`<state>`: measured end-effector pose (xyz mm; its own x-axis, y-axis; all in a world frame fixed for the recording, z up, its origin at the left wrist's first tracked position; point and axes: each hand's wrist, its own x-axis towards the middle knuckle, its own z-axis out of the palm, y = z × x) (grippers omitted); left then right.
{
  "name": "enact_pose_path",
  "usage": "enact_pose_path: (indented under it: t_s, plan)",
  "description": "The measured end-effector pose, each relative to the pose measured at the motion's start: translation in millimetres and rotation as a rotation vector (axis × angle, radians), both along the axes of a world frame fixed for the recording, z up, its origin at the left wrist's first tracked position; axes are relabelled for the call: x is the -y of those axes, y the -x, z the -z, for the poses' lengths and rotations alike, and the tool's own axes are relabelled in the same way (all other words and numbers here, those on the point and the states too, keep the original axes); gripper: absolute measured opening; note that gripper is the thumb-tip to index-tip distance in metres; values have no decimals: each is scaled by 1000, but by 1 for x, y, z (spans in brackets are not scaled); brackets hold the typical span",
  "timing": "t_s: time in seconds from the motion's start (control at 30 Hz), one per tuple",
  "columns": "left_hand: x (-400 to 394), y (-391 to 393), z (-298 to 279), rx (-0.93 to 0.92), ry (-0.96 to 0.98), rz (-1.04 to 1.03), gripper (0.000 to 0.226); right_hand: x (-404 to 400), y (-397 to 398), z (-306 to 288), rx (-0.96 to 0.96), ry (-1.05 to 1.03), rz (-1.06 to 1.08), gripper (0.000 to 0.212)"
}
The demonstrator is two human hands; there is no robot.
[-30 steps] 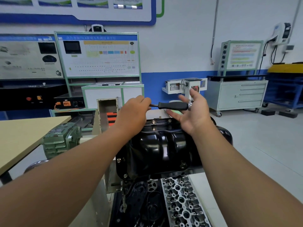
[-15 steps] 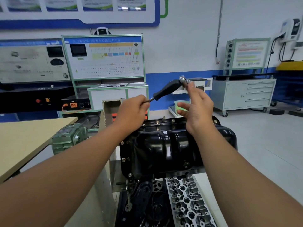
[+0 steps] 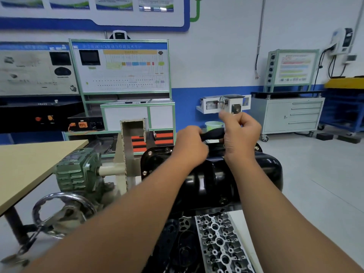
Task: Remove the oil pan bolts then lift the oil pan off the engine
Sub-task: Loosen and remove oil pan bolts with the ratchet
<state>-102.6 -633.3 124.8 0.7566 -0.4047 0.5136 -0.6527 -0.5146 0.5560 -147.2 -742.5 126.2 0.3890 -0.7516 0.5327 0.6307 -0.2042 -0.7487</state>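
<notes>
A glossy black oil pan [image 3: 204,178] sits on top of the engine, which is mounted on a stand in front of me. Small bolts [image 3: 150,153] show along its far and left flange. Over the pan's far edge, my left hand [image 3: 190,147] is curled round the lower end of a black-handled ratchet wrench [image 3: 213,133]. My right hand [image 3: 239,134] has its fingers curled round the handle's right end, index finger and thumb raised above it. The wrench's head and the bolt under it are hidden by my hands.
A cylinder head [image 3: 220,243] lies below the pan. To the left stand a green gearbox [image 3: 77,170] with a chrome handwheel [image 3: 63,211] and a wooden tabletop [image 3: 23,166]. Training panels and a grey cabinet [image 3: 289,115] line the wall. Bare floor lies to the right.
The wrench handle has swung down from pointing up-right to nearly level. My right hand came down with it and curled round its end. My left hand stayed at the wrench's lower end.
</notes>
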Motion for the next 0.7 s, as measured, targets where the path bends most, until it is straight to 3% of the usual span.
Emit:
enact_pose_path:
  t_s: [0.17,0.27,0.33,0.4,0.53,0.7]
  plan:
    - [-11,34,13,185,-85,114,32,-13,22,14,-75,141,110,25]
    - [-17,42,25,452,-139,103,32,-26,50,35,-31,132,292,24]
    - [-20,46,38,646,-80,45,33,-31,65,46,-76,121,353,27]
    - [-23,48,49,728,3,15,36,-39,74,48,-101,98,375,28]
    - [-34,47,66,681,125,39,38,-62,81,38,-182,225,482,27]
    - [-54,40,81,569,151,142,46,-74,83,38,-258,295,452,34]
